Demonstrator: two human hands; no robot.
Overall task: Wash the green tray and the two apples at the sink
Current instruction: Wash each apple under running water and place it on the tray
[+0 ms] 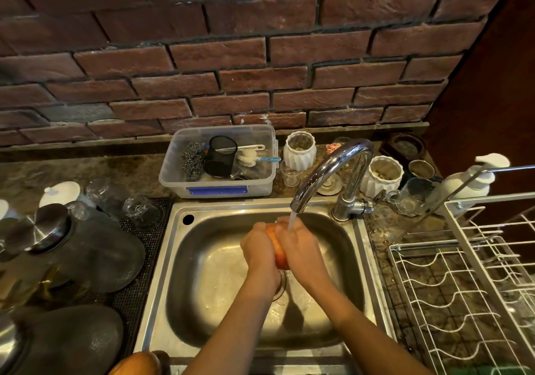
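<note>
Red-orange skin shows between the two palms: one apple (278, 251) is pressed between the left hand (258, 248) and the right hand (301, 248), each grip closed around its side. The hands hold it above the middle of the stainless sink (202, 288), directly under the water stream (291, 220) falling from the curved chrome faucet (333, 169). The stream lands on the right hand's fingers. The faucet rises from the sink's rear right corner. Behind the sink's rear edge, on the counter (130, 172), sits a clear plastic bin (220, 183) holding steel scourers and a black mesh cup. A white wire dish rack (463, 282) stands just beside the sink's right edge. Dark pot lids (95, 253) lie on a mat at the left.
</note>
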